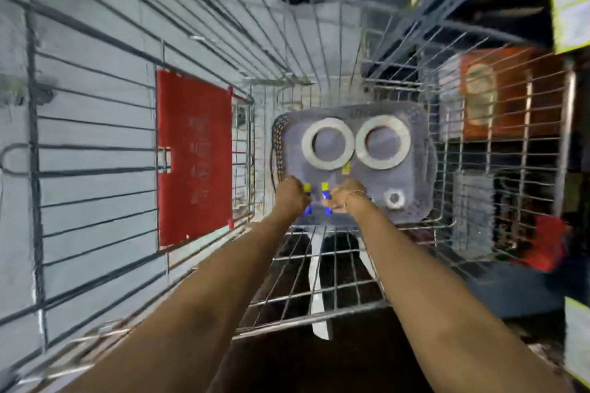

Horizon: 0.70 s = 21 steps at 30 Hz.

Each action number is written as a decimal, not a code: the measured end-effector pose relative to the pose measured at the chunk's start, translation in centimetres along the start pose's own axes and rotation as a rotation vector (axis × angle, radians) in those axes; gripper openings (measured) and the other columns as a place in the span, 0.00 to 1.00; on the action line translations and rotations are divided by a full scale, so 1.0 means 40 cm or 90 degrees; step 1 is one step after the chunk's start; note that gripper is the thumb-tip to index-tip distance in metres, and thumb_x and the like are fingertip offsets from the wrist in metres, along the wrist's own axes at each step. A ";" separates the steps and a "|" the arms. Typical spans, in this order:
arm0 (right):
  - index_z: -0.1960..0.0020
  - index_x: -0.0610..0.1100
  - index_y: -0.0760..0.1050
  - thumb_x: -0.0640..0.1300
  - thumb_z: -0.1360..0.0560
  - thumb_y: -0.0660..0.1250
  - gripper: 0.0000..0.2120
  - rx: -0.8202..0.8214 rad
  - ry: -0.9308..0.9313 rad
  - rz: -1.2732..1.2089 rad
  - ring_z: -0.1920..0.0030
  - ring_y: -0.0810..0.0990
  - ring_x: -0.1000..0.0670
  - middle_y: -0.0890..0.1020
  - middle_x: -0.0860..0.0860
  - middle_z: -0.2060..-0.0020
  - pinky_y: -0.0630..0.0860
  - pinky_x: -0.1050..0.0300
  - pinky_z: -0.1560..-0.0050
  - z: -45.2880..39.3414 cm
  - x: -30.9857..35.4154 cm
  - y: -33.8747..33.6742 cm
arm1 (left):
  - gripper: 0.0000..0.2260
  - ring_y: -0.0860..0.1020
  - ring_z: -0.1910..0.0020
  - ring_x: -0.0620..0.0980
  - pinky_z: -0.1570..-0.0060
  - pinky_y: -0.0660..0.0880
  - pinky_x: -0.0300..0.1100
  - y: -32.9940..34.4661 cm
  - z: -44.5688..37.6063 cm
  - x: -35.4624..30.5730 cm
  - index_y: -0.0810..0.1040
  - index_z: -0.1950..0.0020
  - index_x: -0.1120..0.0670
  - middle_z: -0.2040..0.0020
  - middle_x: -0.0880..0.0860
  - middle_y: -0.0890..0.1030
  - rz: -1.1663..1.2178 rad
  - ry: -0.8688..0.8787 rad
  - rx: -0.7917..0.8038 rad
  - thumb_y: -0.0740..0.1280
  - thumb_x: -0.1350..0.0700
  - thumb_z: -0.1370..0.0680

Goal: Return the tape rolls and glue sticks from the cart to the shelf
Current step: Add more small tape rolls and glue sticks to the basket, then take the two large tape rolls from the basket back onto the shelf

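Down in the cart (415, 233), each hand, left (292, 196) and right (346, 196), grips a glue stick (325, 198).

Shop: wire cart (319, 281), stocked shelf (498, 99)

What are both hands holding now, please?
Left hand: closed on a glue stick.
Right hand: closed on another glue stick.

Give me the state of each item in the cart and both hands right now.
Left tape roll: flat on grey tray, untouched.
Right tape roll: flat beside it, untouched.
Small tape roll: flat, untouched.
Left hand: closed on left glue stick.
Right hand: closed on right glue stick.
Third glue stick: mostly hidden.
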State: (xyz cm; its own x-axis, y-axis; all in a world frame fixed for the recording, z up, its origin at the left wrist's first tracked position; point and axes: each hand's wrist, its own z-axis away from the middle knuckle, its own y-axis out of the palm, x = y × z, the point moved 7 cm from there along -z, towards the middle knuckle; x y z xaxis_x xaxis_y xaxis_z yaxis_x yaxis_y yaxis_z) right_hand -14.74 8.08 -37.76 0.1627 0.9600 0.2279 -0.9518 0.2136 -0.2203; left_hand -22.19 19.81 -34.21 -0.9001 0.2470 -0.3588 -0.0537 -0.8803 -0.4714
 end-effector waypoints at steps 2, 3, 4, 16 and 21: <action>0.35 0.34 0.71 0.44 0.26 0.67 0.22 -0.001 0.060 0.072 0.38 0.77 0.43 0.75 0.38 0.35 0.78 0.71 0.59 -0.026 -0.009 0.033 | 0.10 0.81 0.52 0.63 0.56 0.75 0.50 0.024 -0.030 0.030 0.79 0.54 0.66 0.55 0.68 0.82 0.019 -0.006 -0.020 0.70 0.59 0.29; 0.35 0.37 0.72 0.48 0.22 0.62 0.20 -0.028 0.073 0.117 0.35 0.74 0.42 0.75 0.40 0.34 0.78 0.65 0.49 -0.018 0.002 0.024 | 0.11 0.80 0.51 0.63 0.55 0.75 0.50 0.023 -0.034 0.034 0.78 0.53 0.65 0.53 0.67 0.82 0.019 -0.008 -0.032 0.70 0.58 0.29; 0.35 0.39 0.73 0.51 0.22 0.60 0.21 -0.039 0.056 0.194 0.34 0.74 0.42 0.75 0.41 0.34 0.76 0.60 0.44 -0.035 0.010 0.031 | 0.12 0.80 0.50 0.64 0.55 0.75 0.51 0.022 -0.039 0.040 0.78 0.52 0.65 0.52 0.67 0.82 0.011 -0.006 -0.041 0.71 0.58 0.29; 0.42 0.34 0.76 0.31 0.26 0.61 0.14 -0.323 -0.078 0.242 0.40 0.77 0.36 0.79 0.35 0.42 0.75 0.46 0.43 0.048 0.079 -0.195 | 0.13 0.77 0.43 0.63 0.46 0.74 0.52 -0.037 -0.047 -0.096 0.74 0.41 0.61 0.43 0.63 0.79 -0.115 0.171 -0.076 0.66 0.63 0.25; 0.37 0.33 0.68 0.31 0.27 0.63 0.18 -0.409 -0.121 0.374 0.38 0.73 0.35 0.72 0.35 0.38 0.71 0.44 0.39 0.009 0.037 -0.277 | 0.18 0.73 0.43 0.61 0.43 0.71 0.51 0.043 -0.096 -0.212 0.72 0.40 0.61 0.42 0.61 0.75 -0.355 0.332 -0.059 0.70 0.61 0.28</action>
State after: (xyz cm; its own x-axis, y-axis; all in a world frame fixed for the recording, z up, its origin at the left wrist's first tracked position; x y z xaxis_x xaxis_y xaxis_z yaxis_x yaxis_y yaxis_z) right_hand -4.03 7.06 -34.63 -0.4063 0.9123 0.0511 -0.5285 -0.1890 -0.8276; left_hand -13.01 17.74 -35.07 -0.4294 0.8234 -0.3710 -0.3819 -0.5379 -0.7516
